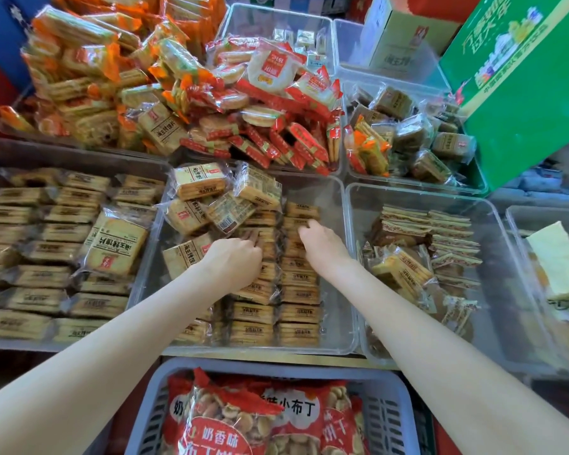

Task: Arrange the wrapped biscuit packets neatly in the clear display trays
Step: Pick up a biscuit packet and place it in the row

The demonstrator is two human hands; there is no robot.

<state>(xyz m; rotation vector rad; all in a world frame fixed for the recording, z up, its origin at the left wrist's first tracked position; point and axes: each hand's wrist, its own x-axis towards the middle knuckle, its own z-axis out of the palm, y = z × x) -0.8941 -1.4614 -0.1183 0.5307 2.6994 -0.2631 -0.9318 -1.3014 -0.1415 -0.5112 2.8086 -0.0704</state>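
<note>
- Far left, a clear tray (79, 152) holds brown wrapped packets in flat rows; one larger packet (115, 241) lies tilted on top of them, out of line with the rest.
- In the middle tray (345, 257), the left hand (234, 261) rests on the centre column of packets (253, 310), fingers curled down onto a packet near the top of that column; whether it pinches the wrapper or only presses on it cannot be told.
- Just beyond the left hand, a loose heap of packets (217, 198) lies at mixed angles across the far-left corner of the middle tray. Their long axes run askew to the tidy rows, which lie crosswise in columns running away from the person. This heap looks like the next thing to be straightened, and the left hand is the nearer one.
- The right hand (322, 244) lies on the right column (299, 284), fingers bent onto a packet near its far end; grip cannot be told.
- Bare tray floor shows to the right of that column, room for another row.
- Further right, a second clear tray (506, 257) holds striped wafer packets (440, 231), partly stacked, partly tumbled.
- Behind, orange and red snack packets (243, 103) are piled high; a green carton (523, 87) leans at the back right.
- Nearest the person, a grey basket (158, 389) holds red bags.
</note>
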